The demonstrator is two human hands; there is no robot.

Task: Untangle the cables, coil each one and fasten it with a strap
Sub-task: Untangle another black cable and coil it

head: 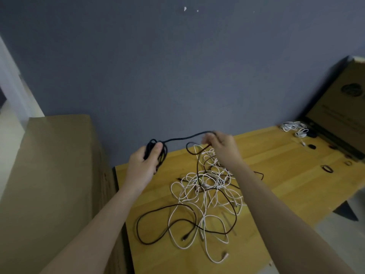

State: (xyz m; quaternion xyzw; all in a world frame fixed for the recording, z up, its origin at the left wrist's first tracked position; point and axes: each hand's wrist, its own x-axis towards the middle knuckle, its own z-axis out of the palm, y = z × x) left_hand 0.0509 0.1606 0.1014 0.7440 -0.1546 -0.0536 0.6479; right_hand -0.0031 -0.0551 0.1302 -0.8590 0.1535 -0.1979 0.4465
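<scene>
Grey-blue wall and a yellow wooden desk (276, 155) frame the work, with a brown cabinet on the left. At the left hand (142, 165) the fingers curl round a black coil (156, 153) of several loops, the thumb laid across the front to pin the turns so they cannot spring apart. From that coil 1 span of black cable (187, 136) runs across to the right hand (221, 147), whose fingers pinch it and hold it raised above the desk, probably to feed slack for the next loop; the hand is blurred, so the exact pinch is hard to read. Below the right hand the same black cable drops into the tangle (205, 194) of white and black cables lying on the desk, which seems to be why it is lifted: to draw it free of the white strands. Further out, near the desk's far right end, lie white coiled bundles (294, 127), apparently finished, and several small dark rings (326, 168) that may be straps. Behind them stands a cardboard box (339, 107).
</scene>
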